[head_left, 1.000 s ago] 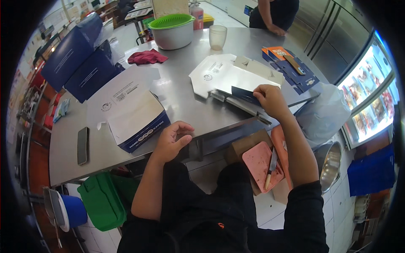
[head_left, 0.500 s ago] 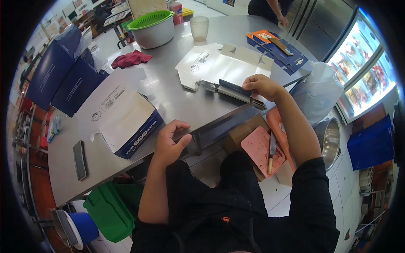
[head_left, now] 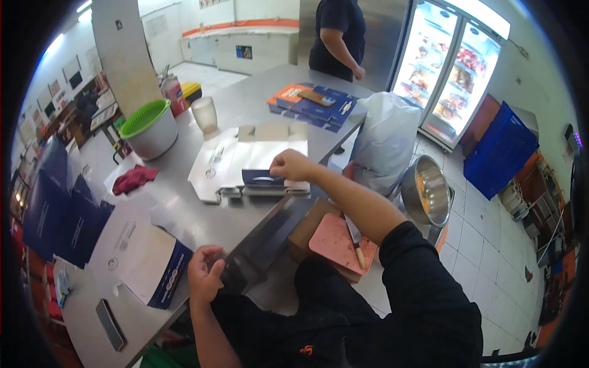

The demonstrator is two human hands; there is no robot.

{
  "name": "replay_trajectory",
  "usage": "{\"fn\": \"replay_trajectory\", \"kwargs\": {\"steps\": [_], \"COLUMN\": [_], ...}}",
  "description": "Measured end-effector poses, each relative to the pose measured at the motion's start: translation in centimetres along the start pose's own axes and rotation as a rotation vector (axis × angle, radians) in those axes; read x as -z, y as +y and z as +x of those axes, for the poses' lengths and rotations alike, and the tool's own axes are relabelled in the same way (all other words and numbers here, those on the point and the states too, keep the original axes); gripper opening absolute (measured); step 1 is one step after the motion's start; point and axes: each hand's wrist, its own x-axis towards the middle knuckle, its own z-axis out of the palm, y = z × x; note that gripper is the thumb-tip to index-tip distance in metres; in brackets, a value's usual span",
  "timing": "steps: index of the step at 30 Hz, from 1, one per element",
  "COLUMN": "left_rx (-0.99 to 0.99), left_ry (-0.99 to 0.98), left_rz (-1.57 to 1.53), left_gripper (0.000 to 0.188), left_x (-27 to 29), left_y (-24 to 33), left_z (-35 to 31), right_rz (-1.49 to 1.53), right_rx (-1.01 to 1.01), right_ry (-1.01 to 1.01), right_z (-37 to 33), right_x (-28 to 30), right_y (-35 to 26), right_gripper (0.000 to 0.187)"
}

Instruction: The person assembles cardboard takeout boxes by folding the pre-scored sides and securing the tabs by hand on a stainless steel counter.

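An unfolded white and blue cardboard box [head_left: 211, 162] lies on the steel table with its white inside up. My right hand [head_left: 293, 167] is closed on a blue-faced flap along its near edge, pinching it at the right part. My left hand [head_left: 205, 273] is empty, its fingers loosely curled and the thumb apart, just off the table's edge. Beside it stands a folded box [head_left: 169, 270] with a blue front and its white lid [head_left: 119, 239] laid open. Several blue boxes [head_left: 76, 221] stand at the far left.
A phone [head_left: 110, 325] lies near the table's left end. Farther back are a red cloth [head_left: 134, 180], a green-rimmed bowl [head_left: 150, 138], a plastic cup [head_left: 205, 115] and flat blue boxes [head_left: 325, 110]. Below, a knife [head_left: 354, 236] rests on a pink tray [head_left: 328, 242]. A person [head_left: 337, 40] stands beyond.
My view has swung to the right and up. My right hand stays on the flap, whose blue face now shows more. The person beyond the table now shows more fully.
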Motion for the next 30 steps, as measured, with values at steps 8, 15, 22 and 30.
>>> {"fn": "replay_trajectory", "kwargs": {"steps": [8,15,22,30], "left_rx": [-0.019,0.023,-1.123,-0.555], "left_ry": [-0.005,0.095,0.389,-0.466], "left_rz": [-0.001,-0.044,1.156,1.198], "left_gripper": [0.034,0.026,0.044,0.022], "left_x": [-0.3,0.4,-7.3,-14.5], "left_y": [0.1,-0.7,11.3,18.3], "left_z": [0.0,-0.5,-5.4,-7.9], "right_rz": [-0.344,-0.343,-0.529,0.061], "right_rx": [0.252,0.813,0.987,0.625], "right_ry": [0.213,1.041,0.726,-0.148], "right_z": [-1.3,-8.3,-25.2,-30.9], "right_x": [-0.6,3.4,1.1,0.1], "right_y": [-3.1,-11.6,-14.4,-14.7], "right_gripper": [0.018,0.005,0.028,0.016]}}
